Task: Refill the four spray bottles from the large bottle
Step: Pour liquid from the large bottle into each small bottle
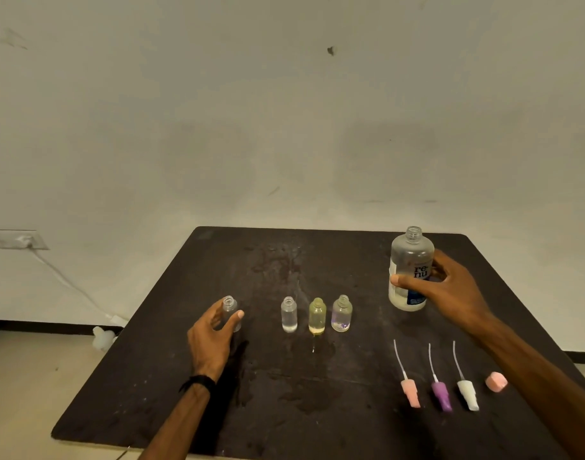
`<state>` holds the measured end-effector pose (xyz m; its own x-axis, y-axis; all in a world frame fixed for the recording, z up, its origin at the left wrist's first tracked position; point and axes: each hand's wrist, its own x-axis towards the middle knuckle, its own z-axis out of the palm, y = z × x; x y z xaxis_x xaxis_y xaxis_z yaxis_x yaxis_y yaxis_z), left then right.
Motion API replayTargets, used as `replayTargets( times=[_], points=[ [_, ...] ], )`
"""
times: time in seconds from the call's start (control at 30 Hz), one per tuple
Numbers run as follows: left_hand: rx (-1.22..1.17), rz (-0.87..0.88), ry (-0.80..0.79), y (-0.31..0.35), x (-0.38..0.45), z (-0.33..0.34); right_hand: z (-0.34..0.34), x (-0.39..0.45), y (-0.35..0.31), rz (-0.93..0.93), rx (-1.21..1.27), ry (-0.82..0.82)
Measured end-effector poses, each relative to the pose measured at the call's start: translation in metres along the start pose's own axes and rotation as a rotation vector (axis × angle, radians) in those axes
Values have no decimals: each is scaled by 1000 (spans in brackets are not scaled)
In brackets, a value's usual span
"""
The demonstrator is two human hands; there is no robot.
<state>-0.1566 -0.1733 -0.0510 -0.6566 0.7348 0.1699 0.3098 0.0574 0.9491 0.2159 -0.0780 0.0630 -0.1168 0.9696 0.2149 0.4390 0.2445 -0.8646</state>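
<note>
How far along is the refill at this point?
Done: all four small bottles and the large bottle stand uncapped, spray tops laid aside. In hand: right hand grips the large bottle, left hand holds the leftmost small bottle. Left: filling, recapping.

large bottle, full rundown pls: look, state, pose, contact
The large bottle is clear plastic with a round shoulder and a threaded neck, uncapped. A white and dark blue label reads "renu". It looks mostly full of clear liquid. It is upright, at the far right of the dark table; whether its base rests on the top or is just lifted I cannot tell. The right hand grips its middle, thumb across the front, fingers round the right side. Nothing else touches it.
</note>
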Motion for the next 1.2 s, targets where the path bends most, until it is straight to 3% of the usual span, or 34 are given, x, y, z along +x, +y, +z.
replayTargets(
  times=[0.3,0.6,0.83,1.2],
  points=[
    [-61,200,-75,63,-7,5,-1,0,-5,-62,-101,-12],
    [-124,415,-320,113,-36,37,-2,13,-26,-340,-456,-70],
    [-110,455,-375,115,-53,51,9,15,-47,-576,-707,-148],
    [-90,412,-382,106,-55,45,24,17,-61,-719,-902,-201]
  ],
)
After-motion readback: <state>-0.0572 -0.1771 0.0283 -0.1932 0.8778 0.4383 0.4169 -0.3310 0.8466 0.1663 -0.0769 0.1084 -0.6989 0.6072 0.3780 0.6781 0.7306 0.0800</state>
